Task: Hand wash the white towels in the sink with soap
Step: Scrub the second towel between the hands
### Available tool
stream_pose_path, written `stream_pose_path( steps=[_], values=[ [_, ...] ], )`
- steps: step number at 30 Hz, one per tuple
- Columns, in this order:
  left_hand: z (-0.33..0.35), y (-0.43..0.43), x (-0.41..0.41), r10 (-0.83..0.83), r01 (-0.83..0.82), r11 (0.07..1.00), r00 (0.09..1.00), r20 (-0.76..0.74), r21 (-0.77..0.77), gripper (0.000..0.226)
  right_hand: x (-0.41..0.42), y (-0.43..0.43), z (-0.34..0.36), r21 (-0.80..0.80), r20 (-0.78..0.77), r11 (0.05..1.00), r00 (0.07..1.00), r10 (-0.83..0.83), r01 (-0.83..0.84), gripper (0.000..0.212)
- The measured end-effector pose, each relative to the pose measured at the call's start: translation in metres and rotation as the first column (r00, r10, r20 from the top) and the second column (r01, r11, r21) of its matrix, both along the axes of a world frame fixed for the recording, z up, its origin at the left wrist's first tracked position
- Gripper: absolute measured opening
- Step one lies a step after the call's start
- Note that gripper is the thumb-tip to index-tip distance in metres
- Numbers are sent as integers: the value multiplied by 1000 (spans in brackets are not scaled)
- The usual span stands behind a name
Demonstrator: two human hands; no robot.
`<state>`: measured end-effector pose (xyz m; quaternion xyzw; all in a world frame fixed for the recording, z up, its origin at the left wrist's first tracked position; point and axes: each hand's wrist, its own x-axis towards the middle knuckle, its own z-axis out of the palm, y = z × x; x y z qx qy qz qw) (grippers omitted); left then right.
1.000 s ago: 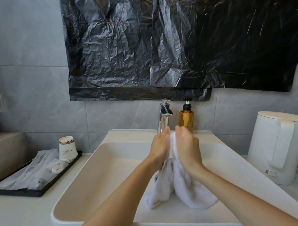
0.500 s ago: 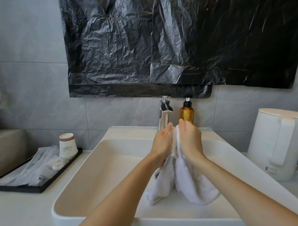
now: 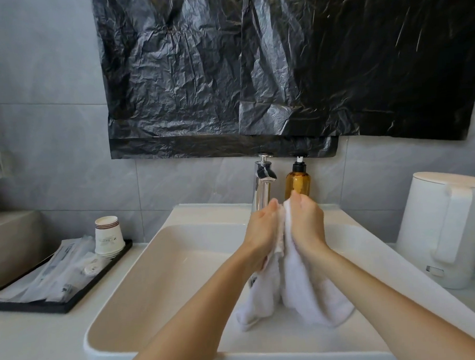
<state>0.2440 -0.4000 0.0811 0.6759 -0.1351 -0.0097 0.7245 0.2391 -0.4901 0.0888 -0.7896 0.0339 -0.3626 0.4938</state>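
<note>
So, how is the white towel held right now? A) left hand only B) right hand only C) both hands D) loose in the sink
C: the left hand and right hand both grip the white towel, its lower ends resting in the sink.

A white countertop [image 3: 34, 349] runs across the view below a grey tiled wall [image 3: 38, 128]. A rectangular white sink [image 3: 158, 265] sits on top of it in the middle. A shallow black tray [image 3: 29, 308] lies just beside the sink on the left, and a white electric kettle [image 3: 434, 231] stands near its right side.
</note>
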Motion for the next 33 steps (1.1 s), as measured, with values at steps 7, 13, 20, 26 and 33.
stream_pose_path(
  steps=[7, 13, 20, 26, 33],
  values=[
    [4, 3, 2, 25, -26, 998, 1000, -19, -49, 43, -4, 3, -2, -86, 68, 994, 994, 80, -74, 40],
    [2, 3, 3, 78, -78, 996, 997, -2, -40, 46, -14, 8, -13, -226, 129, 970, 984, 120, -89, 39],
    [-2, 3, 4, 58, -58, 997, 998, -1, -42, 51, -19, 11, -16, -176, 125, 978, 983, 136, -113, 40],
    [0, -1, 1, -16, 16, 997, 1000, -1, -69, 49, -6, 6, -1, 39, 59, 999, 998, 15, -18, 43],
    [-1, -2, 7, 31, -30, 999, 999, 13, -23, 46, 0, 2, 2, 37, 13, 999, 999, -36, 35, 41]
  ],
)
